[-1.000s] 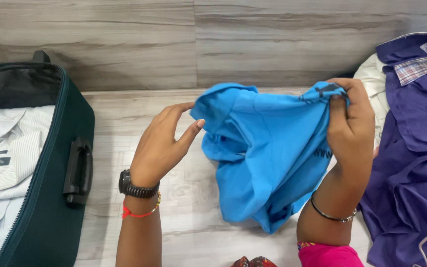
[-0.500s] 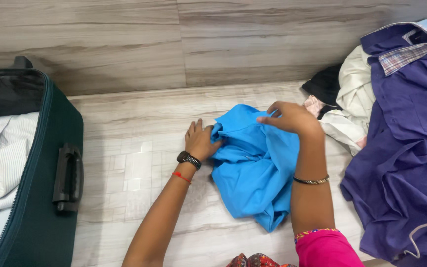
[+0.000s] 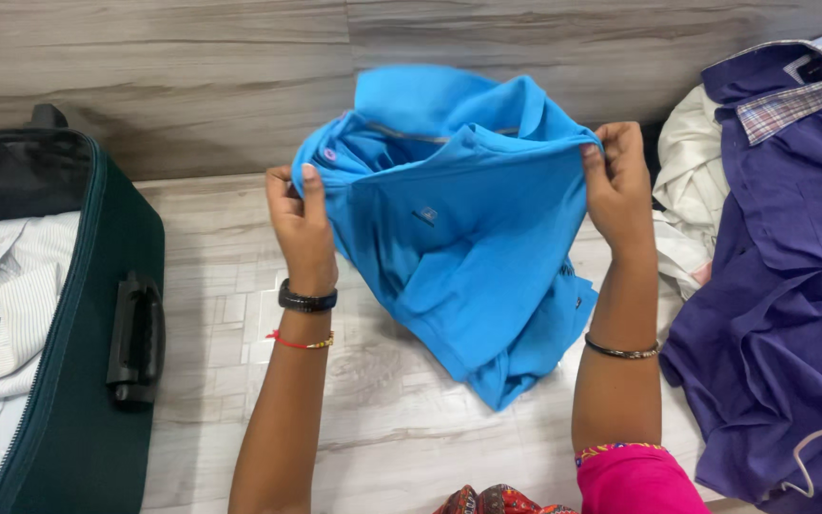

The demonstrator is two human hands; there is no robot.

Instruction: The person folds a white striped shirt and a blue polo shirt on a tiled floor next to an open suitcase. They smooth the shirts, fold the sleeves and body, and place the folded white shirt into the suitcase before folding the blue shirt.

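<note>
A bright blue polo shirt (image 3: 459, 228) is lifted up in front of me, its collar at the top and its lower part crumpled on the floor. My left hand (image 3: 302, 224) pinches the shirt's left shoulder edge. My right hand (image 3: 616, 186) grips the right shoulder edge. Both arms reach forward from the bottom of the view; the left wrist carries a black watch and a red thread, the right a thin bangle.
An open dark green suitcase (image 3: 88, 381) lies at the left with a folded white striped shirt (image 3: 2, 305) inside. A pile of clothes at the right includes a purple shirt (image 3: 782, 286) and a cream garment (image 3: 692, 181). The pale wood-look floor (image 3: 221, 247) meets a wall behind.
The blue shirt was held up, then set down on the floor and regripped. Both hands have now raised it by the shoulders, spread wider with the collar up.
</note>
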